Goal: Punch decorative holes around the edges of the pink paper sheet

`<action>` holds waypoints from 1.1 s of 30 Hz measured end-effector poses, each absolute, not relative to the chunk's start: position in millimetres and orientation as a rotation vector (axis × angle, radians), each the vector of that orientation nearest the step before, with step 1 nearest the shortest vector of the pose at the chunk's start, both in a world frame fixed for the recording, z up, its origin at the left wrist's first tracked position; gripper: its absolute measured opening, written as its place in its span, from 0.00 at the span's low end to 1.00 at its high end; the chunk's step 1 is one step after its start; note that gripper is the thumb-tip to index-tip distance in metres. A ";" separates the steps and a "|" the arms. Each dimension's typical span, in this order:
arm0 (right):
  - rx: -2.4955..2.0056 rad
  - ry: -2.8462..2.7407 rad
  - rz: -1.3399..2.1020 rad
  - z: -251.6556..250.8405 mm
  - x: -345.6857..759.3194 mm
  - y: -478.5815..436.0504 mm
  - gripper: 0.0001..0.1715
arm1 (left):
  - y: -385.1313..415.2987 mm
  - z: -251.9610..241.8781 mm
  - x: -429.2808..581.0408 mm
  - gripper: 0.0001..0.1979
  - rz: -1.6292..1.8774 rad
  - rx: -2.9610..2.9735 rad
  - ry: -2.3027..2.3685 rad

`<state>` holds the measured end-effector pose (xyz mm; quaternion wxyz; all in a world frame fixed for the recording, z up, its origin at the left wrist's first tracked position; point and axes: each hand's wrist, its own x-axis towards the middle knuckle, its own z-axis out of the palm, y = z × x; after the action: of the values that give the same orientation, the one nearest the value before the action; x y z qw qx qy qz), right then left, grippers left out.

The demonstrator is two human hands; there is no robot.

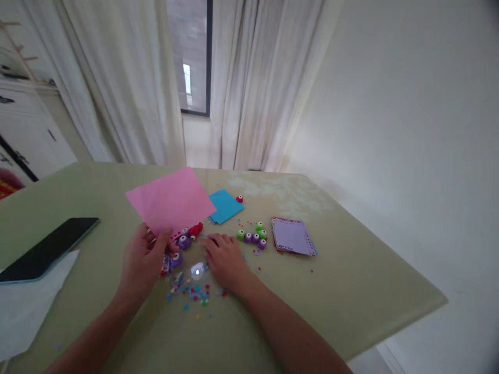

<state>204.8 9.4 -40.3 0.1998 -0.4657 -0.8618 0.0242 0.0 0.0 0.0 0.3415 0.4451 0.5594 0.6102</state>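
My left hand [146, 257] pinches the lower edge of a pink paper sheet [175, 200], holding it up tilted above the table. Just below the sheet sit purple [184, 242] and red [196, 230] pieces with white eye-like tops, which look like small craft punches; the sheet and hand partly hide this group. My right hand [226, 259] rests on the table with its fingers slightly bent and apart, seemingly holding nothing. Between my hands lie a small clear shiny piece [197, 270] and scattered coloured confetti [197, 293]. Right of my right hand stand several green and purple eye-topped pieces [255, 237].
A blue paper stack [226, 206] lies beyond my hands, with a red eye-topped piece [239, 199] beside it. At the right is a stack of purple paper [293, 236] with punched edges. A black phone-like slab [50, 246] and white sheet [31, 306] lie at the left.
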 end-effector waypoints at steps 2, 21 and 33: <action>-1.302 -2.454 0.106 -41.5 203.4 7.1 0.14 | 0.7 2.5 -0.9 0.20 1.570 1.142 1.472; -1.103 -1.725 0.714 -28.6 210.5 -2.8 0.18 | -22.2 19.2 13.2 0.27 1.284 1.277 1.541; -1.022 -1.280 1.037 -8.3 230.8 4.4 0.21 | -28.3 6.0 25.1 0.24 1.414 1.194 1.364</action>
<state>230.8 4.4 -8.3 0.5658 -0.4345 -0.5445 0.4411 25.1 -28.3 6.0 0.4090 0.4738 0.5415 0.5613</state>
